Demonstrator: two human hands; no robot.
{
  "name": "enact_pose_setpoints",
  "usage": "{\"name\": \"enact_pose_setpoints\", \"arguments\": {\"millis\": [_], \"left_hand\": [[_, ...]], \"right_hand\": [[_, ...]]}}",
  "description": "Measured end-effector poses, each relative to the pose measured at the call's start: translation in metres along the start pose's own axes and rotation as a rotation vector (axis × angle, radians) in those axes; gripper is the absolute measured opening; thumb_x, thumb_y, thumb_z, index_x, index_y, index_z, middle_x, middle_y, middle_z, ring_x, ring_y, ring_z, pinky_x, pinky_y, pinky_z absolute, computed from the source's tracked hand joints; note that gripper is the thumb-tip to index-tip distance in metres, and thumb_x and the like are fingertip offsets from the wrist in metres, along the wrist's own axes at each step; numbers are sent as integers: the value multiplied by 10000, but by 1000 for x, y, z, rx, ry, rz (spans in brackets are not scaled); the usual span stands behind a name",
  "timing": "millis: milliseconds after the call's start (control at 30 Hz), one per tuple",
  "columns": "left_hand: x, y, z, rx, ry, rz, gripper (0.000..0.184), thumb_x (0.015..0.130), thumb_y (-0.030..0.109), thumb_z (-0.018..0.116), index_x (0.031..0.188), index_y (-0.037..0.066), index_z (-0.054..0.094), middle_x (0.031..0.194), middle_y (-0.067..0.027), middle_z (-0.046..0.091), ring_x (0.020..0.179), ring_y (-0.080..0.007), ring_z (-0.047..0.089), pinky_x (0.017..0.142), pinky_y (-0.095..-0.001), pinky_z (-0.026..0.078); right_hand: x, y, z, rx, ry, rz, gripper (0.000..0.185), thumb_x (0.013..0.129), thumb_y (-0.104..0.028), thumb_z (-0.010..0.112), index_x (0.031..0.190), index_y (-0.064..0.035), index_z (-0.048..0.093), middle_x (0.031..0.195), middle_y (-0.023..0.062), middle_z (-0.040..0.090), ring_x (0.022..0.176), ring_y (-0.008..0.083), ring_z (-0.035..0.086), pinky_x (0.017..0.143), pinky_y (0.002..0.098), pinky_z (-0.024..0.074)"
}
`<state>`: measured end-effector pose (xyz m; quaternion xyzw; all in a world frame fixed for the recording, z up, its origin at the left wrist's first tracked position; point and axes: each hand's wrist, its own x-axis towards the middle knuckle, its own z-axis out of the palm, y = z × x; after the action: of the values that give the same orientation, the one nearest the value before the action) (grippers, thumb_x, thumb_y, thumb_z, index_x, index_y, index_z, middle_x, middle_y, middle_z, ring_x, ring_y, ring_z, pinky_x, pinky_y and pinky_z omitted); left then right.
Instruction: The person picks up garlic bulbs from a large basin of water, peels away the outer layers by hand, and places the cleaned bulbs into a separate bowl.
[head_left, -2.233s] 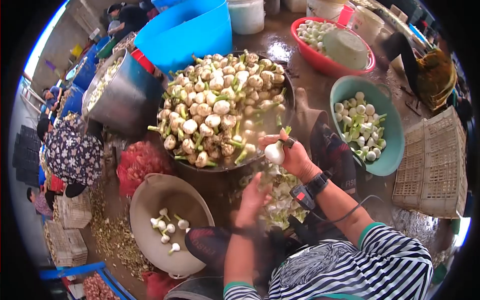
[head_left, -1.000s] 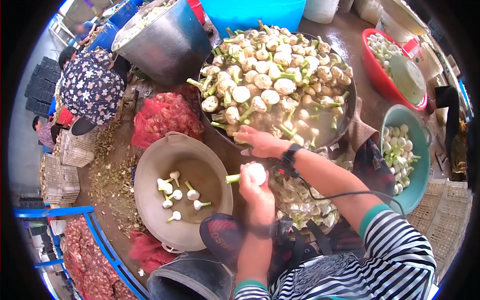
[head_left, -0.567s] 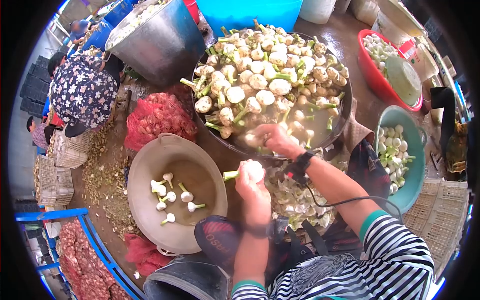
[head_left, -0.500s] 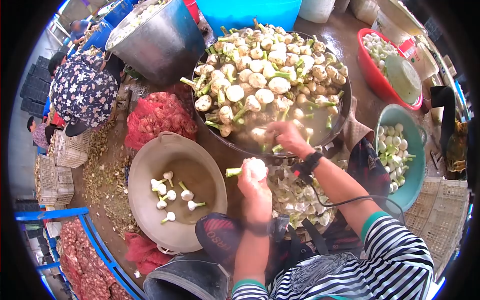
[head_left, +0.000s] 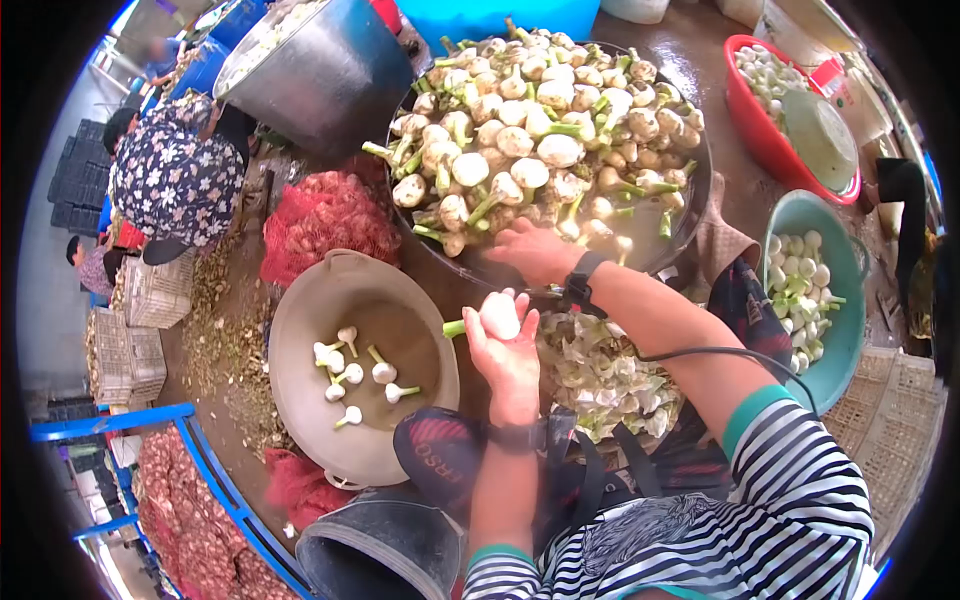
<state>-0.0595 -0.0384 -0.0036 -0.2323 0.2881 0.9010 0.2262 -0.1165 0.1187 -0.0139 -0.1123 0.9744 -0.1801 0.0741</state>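
My left hand (head_left: 512, 368) slackened, its grip cradling a bulb (head_left: 499, 314) — my right hand (head_left: 541, 253) reached 12 o'clock's basin (head_left: 704, 190), grip unclear to me

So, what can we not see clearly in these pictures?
Head view, all:
What the right hand touches: hidden by the hand itself.
Left hand, palm: partly covered by the round white bulb.
Large blue plastic tub: cut by the top edge.
Contents of red plastic basin: partly under a pale green bowl.
Distant person, upper left: blurred, small.
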Motion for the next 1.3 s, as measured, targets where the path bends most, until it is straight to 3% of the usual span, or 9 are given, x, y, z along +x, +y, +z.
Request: {"name": "enact_pose_setpoints", "arguments": {"millis": [167,267,367,433,467,567,767,1100,1300], "left_hand": [[11,-10,8,30,-74,-64,413,906,445,464,1026,68,579,1038,-98,618,938,-273,604,735,-415,516],[9,-21,23,115,-111,-123,453,904,442,469,1114,43,518,1128,-118,572,1031,-273,555,801,-401,492],[6,-32,26,207,-101,-152,493,909,295,517,1281,1,384,1247,-143,494,1113,-275,512,871,-400,466],[-6,-41,32,378,-111,-96,537,902,189,546,1342,-14,314,1279,-150,467,1131,-272,505,884,-401,464],[-6,-49,26,364,-169,-48,617,871,52,561,1387,-22,232,1301,-158,442,1146,-255,498,885,-379,474],[-10,-50,20,324,-240,29,619,856,7,565,1382,-25,240,1375,-172,359,1181,-225,451,914,-323,454],[-13,-41,13,261,-233,-167,383,797,-80,551,1164,-25,459,1052,-122,573,933,-197,596,814,-311,522],[-24,-35,13,295,-227,-127,418,750,-124,518,1153,-25,471,999,-114,602,868,-191,613,762,-309,529],[-24,-35,11,380,-199,43,292,723,-138,524,974,4,567,897,-84,633,771,-163,621,705,-286,527]], "right_hand": [[-49,30,-4,27,159,100,510,648,2,619,1143,-113,573,1066,118,559,976,310,528,824,392,464],[-98,38,-6,341,531,434,484,667,40,580,1135,-83,553,1073,116,571,947,247,557,741,317,471],[-130,19,-25,1013,476,628,541,702,74,560,1217,-68,479,1057,86,567,904,166,567,706,256,450],[-144,-4,-28,1381,397,497,600,719,68,589,1277,-68,413,1093,77,543,915,153,555,767,272,475],[-145,-19,-26,1322,438,516,617,706,64,609,1275,-76,417,1114,83,534,954,169,546,793,291,473],[-152,-42,-7,866,612,413,660,626,58,658,1233,-97,448,1215,142,464,1125,298,473,914,376,430],[-168,-67,-2,359,697,184,631,589,72,648,1172,-114,490,1296,184,401,1165,407,433,930,430,426],[-179,-81,-6,114,657,74,688,517,120,610,1156,-124,537,1299,203,418,1182,409,433,949,457,412],[-183,-93,-19,588,713,176,696,605,148,616,1237,-109,479,1293,163,438,1158,361,478,953,423,420]]}}
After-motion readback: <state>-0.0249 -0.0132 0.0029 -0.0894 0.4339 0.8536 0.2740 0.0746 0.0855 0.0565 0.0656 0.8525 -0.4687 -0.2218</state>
